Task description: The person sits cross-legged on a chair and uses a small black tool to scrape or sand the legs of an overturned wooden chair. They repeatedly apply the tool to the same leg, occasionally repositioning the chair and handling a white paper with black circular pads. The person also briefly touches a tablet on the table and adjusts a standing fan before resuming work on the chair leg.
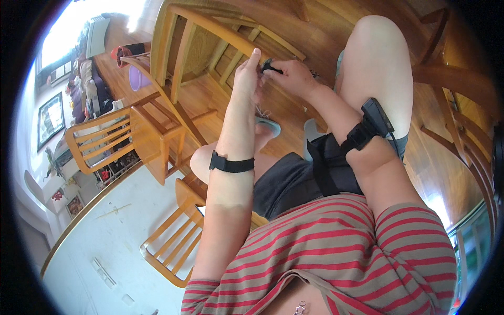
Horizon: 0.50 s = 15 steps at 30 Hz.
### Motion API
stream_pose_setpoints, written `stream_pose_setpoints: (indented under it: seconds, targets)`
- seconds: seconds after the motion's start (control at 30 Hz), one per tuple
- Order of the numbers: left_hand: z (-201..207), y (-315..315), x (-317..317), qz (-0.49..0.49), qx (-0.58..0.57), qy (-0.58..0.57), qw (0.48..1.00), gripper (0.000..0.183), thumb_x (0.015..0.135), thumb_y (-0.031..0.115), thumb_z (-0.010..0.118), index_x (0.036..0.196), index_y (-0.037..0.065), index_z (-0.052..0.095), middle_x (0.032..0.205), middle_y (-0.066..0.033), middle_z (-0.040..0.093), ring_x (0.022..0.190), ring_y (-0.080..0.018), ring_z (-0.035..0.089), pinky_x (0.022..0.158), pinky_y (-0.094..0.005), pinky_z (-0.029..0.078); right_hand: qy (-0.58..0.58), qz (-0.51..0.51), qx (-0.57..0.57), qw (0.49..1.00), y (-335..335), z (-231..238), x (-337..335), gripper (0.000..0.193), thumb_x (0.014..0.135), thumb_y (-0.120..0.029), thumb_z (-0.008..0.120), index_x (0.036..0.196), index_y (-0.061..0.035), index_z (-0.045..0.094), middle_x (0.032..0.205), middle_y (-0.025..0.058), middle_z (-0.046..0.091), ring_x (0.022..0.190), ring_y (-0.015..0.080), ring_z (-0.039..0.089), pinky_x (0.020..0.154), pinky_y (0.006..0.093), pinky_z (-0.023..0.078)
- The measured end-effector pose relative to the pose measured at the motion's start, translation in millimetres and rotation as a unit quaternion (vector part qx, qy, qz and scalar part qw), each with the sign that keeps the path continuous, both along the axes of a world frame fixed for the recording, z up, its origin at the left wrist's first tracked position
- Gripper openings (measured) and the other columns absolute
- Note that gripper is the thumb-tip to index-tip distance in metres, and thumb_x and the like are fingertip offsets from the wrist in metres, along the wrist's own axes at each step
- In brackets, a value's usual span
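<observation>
My right hand (295, 79) pinches a small black object (270, 66) with a narrow end; its exact kind is too small to tell. Close beside it, my left hand (247, 77) is closed with the thumb pointing up, and what its fingers hold is hidden. Both hands are at the rail of a tipped wooden chair (218, 32), whose slatted frame lies in front of my knees. A black strap (231, 163) circles my left forearm. On my right arm another strap carries a black box-shaped device (376, 118).
Upright slatted wooden chairs (102, 138) stand to the left, another chair (173, 239) against a round white table (113, 231). More wooden chair parts (457, 84) rise at the right. A purple bucket (137, 77) sits on the wooden floor at the far left.
</observation>
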<state>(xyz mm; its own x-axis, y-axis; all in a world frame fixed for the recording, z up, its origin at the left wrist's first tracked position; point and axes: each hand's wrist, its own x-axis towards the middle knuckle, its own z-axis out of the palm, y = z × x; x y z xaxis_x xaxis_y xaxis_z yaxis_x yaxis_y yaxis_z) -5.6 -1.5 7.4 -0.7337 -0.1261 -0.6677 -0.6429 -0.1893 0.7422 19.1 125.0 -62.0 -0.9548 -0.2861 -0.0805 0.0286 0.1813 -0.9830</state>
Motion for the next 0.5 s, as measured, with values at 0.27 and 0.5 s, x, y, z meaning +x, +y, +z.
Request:
stream_pose_setpoints:
  seconds: [0.27, 0.5]
  targets:
    - [1.0, -0.5, 0.7, 0.002, 0.025, -0.002, 1.000, 0.034, 0.090, 0.034, 0.059, 0.093, 0.000, 0.057, 0.079, -0.0097, 0.063, 0.068, -0.0170, 0.062, 0.056, -0.0251, 0.049, -0.183, 0.011, -0.274, 0.944, -3.8, -10.1, 2.1, 0.024, 0.090, -0.027, 0.059, 0.093, -0.0038, 0.067, 0.078, -0.0049, 0.057, 0.073, 0.0050, 0.051, 0.063, 0.0224, 0.045]
    - [-0.7, -3.0, 0.1, -0.016, -0.018, -0.008, 1.000, 0.031, 0.089, 0.034, 0.061, 0.089, 0.003, 0.057, 0.078, -0.0080, 0.063, 0.066, -0.0150, 0.059, 0.056, -0.0260, 0.048, 0.001, 0.001, 0.057, 0.998, -1.3, 5.0, -1.0, 0.029, 0.085, -0.036, 0.057, 0.085, -0.0080, 0.064, 0.073, 0.0131, 0.063, 0.068, 0.0307, 0.060, 0.060, 0.0402, 0.047]
